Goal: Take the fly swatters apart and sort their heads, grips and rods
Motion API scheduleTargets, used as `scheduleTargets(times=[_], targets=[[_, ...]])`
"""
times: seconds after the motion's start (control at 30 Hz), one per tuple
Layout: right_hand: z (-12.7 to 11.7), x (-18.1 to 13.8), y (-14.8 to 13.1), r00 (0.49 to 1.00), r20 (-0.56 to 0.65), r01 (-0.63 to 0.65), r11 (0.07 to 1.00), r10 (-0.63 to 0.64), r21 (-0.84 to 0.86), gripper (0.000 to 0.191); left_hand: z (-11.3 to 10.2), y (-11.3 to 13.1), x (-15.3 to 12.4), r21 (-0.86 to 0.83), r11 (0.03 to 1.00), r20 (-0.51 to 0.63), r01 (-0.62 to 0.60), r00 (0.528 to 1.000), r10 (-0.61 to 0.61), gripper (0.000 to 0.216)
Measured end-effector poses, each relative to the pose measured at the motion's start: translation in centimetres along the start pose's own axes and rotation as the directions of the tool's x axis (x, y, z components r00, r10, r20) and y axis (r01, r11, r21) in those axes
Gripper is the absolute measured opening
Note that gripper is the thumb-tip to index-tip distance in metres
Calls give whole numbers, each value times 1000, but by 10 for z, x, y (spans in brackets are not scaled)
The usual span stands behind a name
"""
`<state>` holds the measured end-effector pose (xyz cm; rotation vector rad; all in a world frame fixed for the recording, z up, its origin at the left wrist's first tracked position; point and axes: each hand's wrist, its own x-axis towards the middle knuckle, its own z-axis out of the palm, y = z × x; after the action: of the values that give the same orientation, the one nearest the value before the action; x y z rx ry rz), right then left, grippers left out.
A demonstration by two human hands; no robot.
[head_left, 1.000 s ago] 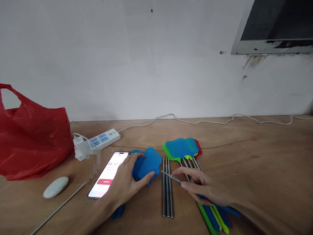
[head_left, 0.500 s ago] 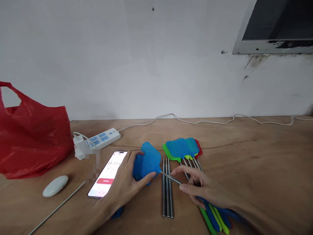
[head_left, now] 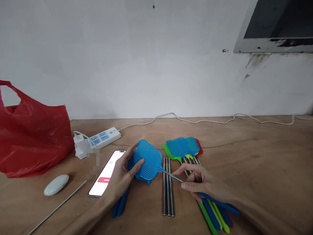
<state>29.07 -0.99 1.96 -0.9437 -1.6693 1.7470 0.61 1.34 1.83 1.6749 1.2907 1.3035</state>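
A blue mesh fly swatter (head_left: 150,158) slants between both hands, its metal shaft passing above three bare metal rods (head_left: 168,192). My left hand (head_left: 123,173) pinches the left edge of its head, thumb on top of the mesh. Farther down the shaft, my right hand (head_left: 201,182) is closed around it; the blue handle (head_left: 225,206) runs out beneath that wrist. Under the held head another blue piece shows, mostly hidden. Two blue handles (head_left: 120,204) lie below my left hand. Past the right hand rests a row of assembled swatters (head_left: 182,147) in green, blue, yellow and red.
A lit phone (head_left: 107,173) lies partly behind my left hand. Left of it are a white oval object (head_left: 56,185), a thin cable (head_left: 57,207), a power strip (head_left: 104,137) and a red plastic bag (head_left: 36,137). A white cord (head_left: 195,122) runs along the wall.
My left hand has shifted left on the swatter head, showing more mesh. The head now lies flatter toward me, and the two blue handles below are more exposed. The right hand keeps its grip.
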Motion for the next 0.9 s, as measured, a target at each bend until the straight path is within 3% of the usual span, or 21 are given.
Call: scheduleTargets(times=[0.43, 0.9], targets=[[7, 1, -1, 998, -69, 3, 999, -5, -40, 38, 5, -7, -5, 118, 993, 23, -19, 1000, 17, 63], [12, -1, -4, 997, -80, 3, 998, -7, -57, 40, 5, 0, -8, 64, 998, 9, -2, 1000, 1, 63]])
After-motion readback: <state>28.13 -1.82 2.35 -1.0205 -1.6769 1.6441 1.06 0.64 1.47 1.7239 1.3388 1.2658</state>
